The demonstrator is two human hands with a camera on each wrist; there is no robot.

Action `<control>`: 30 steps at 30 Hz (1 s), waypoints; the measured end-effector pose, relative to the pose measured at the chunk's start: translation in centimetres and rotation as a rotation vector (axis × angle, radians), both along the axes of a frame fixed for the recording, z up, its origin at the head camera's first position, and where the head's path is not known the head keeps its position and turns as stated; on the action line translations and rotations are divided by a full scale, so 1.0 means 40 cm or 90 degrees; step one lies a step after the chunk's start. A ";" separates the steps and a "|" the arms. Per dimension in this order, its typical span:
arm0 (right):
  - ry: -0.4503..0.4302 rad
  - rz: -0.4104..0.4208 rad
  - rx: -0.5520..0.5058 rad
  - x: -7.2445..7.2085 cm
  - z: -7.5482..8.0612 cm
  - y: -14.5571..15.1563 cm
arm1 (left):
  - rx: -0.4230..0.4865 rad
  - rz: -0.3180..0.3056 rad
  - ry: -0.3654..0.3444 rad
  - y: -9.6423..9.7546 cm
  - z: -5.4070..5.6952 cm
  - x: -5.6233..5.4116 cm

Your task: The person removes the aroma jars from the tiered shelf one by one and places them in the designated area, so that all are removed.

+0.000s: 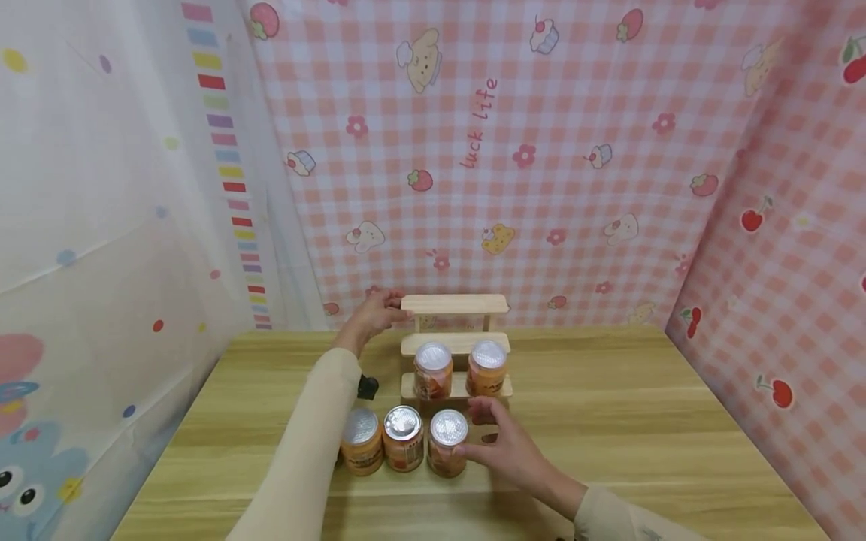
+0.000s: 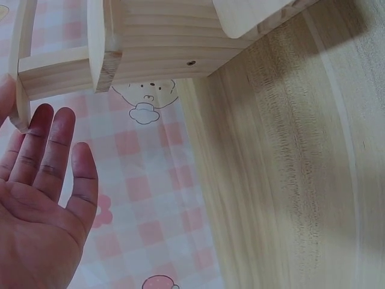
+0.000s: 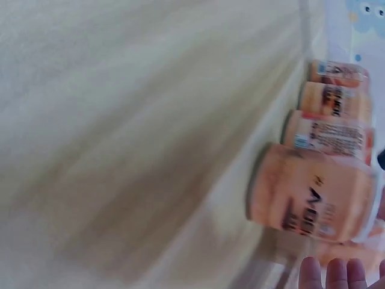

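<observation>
L hand (image 1: 374,315): at L end of top tier of wooden rack (image 1: 453,303); fingers extended, not clenched. R hand (image 1: 514,454): fingers spread, uncurled; thumb tip at R side of R-most jar (image 1: 446,458) in front row. Thumb-to-jar contact can't be confirmed from this angle. Said jar stands upright on surface (image 1: 609,428), in front of rack. Adj. jars (image 1: 404,453) stand to its L, same row. 2 upper jars (image 1: 433,378) stand upright on rack btm tier, approx. side by side, w/ gap between.
</observation>
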State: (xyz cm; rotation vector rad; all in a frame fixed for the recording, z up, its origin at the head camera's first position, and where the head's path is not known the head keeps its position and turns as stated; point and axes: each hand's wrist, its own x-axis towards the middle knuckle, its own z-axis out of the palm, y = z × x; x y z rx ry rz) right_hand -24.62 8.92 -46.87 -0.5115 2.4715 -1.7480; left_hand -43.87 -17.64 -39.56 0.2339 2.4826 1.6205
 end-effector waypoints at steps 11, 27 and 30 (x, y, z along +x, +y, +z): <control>0.067 -0.079 -0.021 -0.048 0.098 0.041 | -0.014 -0.007 -0.006 0.001 0.015 0.008; 0.081 -0.123 0.027 -0.189 0.105 0.102 | -0.012 0.004 -0.011 0.000 0.009 0.005; 0.074 -0.110 0.050 -0.201 0.088 0.097 | -0.016 0.003 -0.008 0.000 0.010 0.005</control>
